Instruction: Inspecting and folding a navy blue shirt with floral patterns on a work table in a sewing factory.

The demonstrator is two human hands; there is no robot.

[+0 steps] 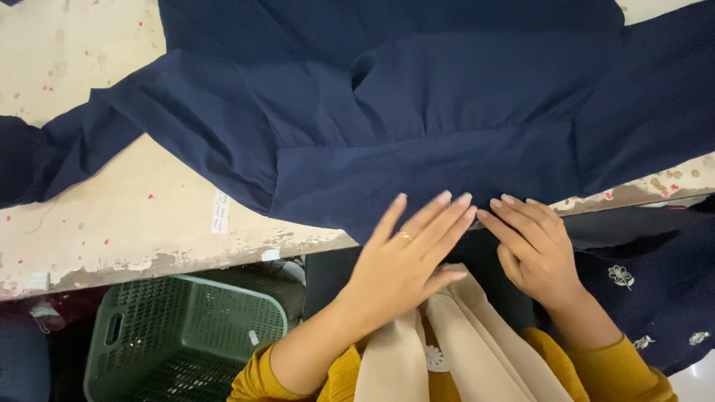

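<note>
I am looking down on a navy blue garment [417,112] that is lying spread across most of the worn, paint-chipped bench [112,216], one sleeve trailing off to the left and the lower edge hanging over the bench's near side. A small white label [220,211] is showing at the hem near the left fold. Below the bench edge, a green plastic basket [179,339] is sitting on the floor to the left, and a dark cloth with small white embroidered flowers [648,283] is hanging to the right.

I am seeing both hands resting on the garment's near edge. The left hand [402,264] is lying flat with fingers stretched and pressed together, a ring on one finger; its grip is fully open and is clasping nothing, only pressing on the fabric. The right hand [536,249] is lying just beside it, fingertips nearly touching the left's, fingers extended and slightly curved over the cloth edge; its grip is likewise open, with nothing pinched that I can make out. Mustard sleeves are covering both forearms, and a beige scarf [447,342] is hanging between them.
</note>
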